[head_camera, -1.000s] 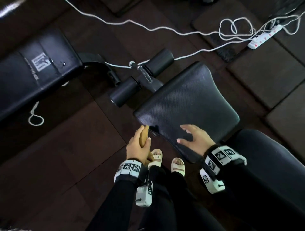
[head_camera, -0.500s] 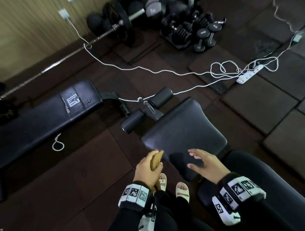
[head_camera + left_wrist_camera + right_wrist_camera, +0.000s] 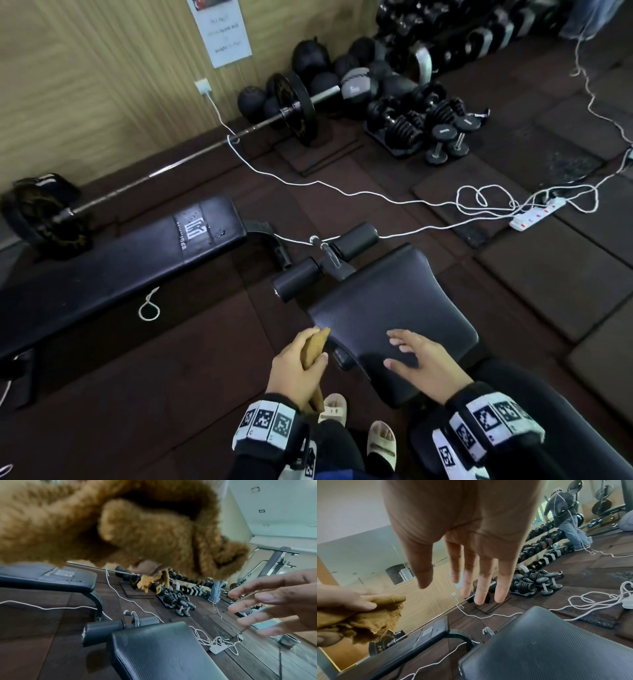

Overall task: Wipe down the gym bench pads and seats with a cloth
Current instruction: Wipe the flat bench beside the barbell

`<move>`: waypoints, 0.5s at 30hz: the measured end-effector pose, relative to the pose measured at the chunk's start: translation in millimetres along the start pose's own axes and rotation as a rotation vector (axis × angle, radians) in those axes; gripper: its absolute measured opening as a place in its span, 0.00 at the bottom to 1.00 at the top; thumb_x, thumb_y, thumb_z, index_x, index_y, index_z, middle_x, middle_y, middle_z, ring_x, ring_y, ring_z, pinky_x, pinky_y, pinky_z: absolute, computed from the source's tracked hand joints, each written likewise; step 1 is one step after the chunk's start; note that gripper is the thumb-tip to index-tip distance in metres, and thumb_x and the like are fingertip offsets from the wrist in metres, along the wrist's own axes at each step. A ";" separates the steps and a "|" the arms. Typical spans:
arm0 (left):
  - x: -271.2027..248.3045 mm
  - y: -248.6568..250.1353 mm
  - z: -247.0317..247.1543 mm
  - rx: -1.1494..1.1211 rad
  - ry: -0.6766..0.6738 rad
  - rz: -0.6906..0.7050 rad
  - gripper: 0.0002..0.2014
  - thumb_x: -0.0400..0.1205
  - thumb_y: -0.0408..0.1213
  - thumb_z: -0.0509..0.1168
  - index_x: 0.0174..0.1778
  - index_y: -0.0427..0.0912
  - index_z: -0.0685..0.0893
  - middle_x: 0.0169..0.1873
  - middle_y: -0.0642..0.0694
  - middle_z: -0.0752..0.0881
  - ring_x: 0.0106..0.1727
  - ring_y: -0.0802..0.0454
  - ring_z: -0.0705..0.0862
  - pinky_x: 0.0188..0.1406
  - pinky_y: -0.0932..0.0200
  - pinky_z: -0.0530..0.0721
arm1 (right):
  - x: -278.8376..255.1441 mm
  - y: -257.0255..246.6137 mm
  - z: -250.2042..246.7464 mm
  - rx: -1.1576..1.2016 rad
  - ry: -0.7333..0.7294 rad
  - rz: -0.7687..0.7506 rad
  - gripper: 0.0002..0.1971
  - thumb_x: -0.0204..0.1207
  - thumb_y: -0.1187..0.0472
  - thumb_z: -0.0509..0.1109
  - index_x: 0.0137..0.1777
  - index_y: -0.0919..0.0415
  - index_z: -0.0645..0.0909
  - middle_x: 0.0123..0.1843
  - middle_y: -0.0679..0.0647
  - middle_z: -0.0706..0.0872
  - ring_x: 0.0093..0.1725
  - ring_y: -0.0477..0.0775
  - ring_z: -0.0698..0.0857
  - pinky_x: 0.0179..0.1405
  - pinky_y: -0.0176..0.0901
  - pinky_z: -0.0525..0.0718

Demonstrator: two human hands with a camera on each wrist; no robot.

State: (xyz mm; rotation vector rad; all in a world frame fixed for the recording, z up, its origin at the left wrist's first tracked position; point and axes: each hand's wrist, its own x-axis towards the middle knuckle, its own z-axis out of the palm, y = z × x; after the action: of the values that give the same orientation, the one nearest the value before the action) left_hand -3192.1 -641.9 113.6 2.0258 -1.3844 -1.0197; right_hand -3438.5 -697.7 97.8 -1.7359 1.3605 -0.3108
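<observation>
Since the earlier frame our view has lifted, so the wall, the barbell (image 3: 191, 161) and the dumbbells (image 3: 442, 126) now show, and our right hand (image 3: 424, 363) has moved a little toward 12 o'clock over the pad.

Our left fingers (image 3: 317, 359) are curled around the folded brown cloth (image 3: 315, 346) and pinch it, so that a firm edge sticks out toward 1 o'clock, at the left edge of the seat pad (image 3: 394, 301). We cannot tell if the cloth touches the pad yet. Our right fingers (image 3: 482, 582) are straight and spread and hold nothing; the palm hovers over the near part of the pad, we think to steady it or to feel the surface.

At 10 o'clock, well apart, lies the flat bench (image 3: 113, 267), which probably still waits for wiping. Foam rollers (image 3: 329, 260) stand just beyond the pad, with a white cable (image 3: 342, 188) running across the floor to a power strip (image 3: 537, 214) at 2 o'clock.
</observation>
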 end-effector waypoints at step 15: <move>-15.0 -79.1 -114.6 -0.129 0.180 -0.109 0.20 0.76 0.41 0.70 0.61 0.64 0.77 0.60 0.62 0.83 0.60 0.63 0.80 0.63 0.72 0.72 | 74.4 -126.8 83.3 -0.116 -0.201 -0.159 0.24 0.72 0.54 0.76 0.67 0.51 0.76 0.56 0.43 0.83 0.55 0.37 0.80 0.56 0.22 0.73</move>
State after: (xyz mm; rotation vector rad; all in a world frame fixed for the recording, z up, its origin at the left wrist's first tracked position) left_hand -3059.2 -600.9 129.9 2.0601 -1.0988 -0.9211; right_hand -3273.1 -721.8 122.2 -1.9211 1.1180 -0.1420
